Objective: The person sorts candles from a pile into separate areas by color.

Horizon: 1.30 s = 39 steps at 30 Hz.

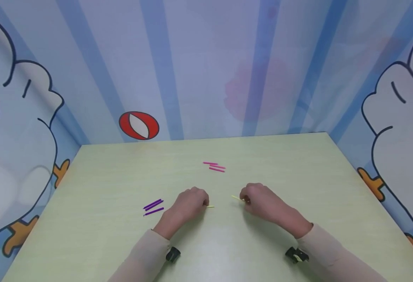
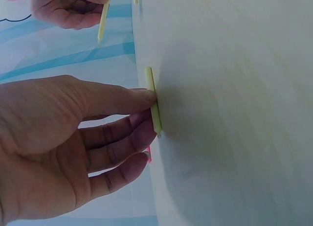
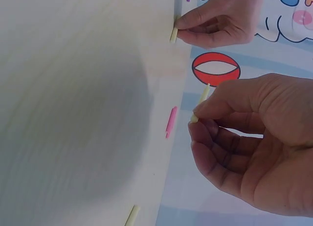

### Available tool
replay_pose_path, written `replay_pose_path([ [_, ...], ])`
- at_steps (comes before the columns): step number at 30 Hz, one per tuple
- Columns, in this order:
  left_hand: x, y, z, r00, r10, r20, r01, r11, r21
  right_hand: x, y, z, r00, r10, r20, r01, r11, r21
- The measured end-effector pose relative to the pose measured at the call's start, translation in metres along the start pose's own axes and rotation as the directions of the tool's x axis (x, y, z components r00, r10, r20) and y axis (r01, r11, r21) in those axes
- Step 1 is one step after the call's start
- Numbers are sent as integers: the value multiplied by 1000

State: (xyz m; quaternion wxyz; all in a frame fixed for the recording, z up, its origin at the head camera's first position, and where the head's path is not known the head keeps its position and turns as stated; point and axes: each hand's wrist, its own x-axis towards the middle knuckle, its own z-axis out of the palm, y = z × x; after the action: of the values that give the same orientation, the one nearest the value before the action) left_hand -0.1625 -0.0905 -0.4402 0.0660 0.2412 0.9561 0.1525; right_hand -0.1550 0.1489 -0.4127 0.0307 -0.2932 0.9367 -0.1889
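Observation:
My left hand point(image 1: 190, 201) pinches a thin yellow candle point(image 2: 149, 78) between thumb and fingers, low at the tabletop, with a small wick at one end. To its right, my right hand point(image 1: 264, 201) holds another yellow candle point(image 3: 204, 95) by one end between thumb and forefinger; its other end points left towards the left hand. In the right wrist view a third yellow candle point(image 3: 131, 216) lies on the table beside the right hand; in the head view it is hidden.
Several purple candles point(image 1: 153, 212) lie in a group left of the left hand. Beyond both hands lie several pink candles point(image 1: 216, 170). The pale table point(image 1: 122, 168) is bounded at the back and sides by a printed cloth point(image 1: 206, 78).

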Motion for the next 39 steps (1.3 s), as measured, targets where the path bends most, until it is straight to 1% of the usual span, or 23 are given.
replay_pose_path([
  [8,0,1,0,1000,-2,12,2,1000,6,-9,14,-1,1000,22,-18,-22,1000,17],
  [13,0,0,-1,1000,-8,12,8,1000,0,-13,21,-2,998,50,-23,-50,999,18],
  [21,0,0,0,1000,-14,14,14,1000,-9,-18,34,-6,998,60,-31,-59,998,23],
  [27,0,-1,0,999,-25,23,25,1000,-19,-21,40,-9,996,78,-31,-77,997,18],
  [39,1,-2,0,1000,-8,9,8,1000,-11,-30,52,-12,993,108,-48,-108,994,5],
])
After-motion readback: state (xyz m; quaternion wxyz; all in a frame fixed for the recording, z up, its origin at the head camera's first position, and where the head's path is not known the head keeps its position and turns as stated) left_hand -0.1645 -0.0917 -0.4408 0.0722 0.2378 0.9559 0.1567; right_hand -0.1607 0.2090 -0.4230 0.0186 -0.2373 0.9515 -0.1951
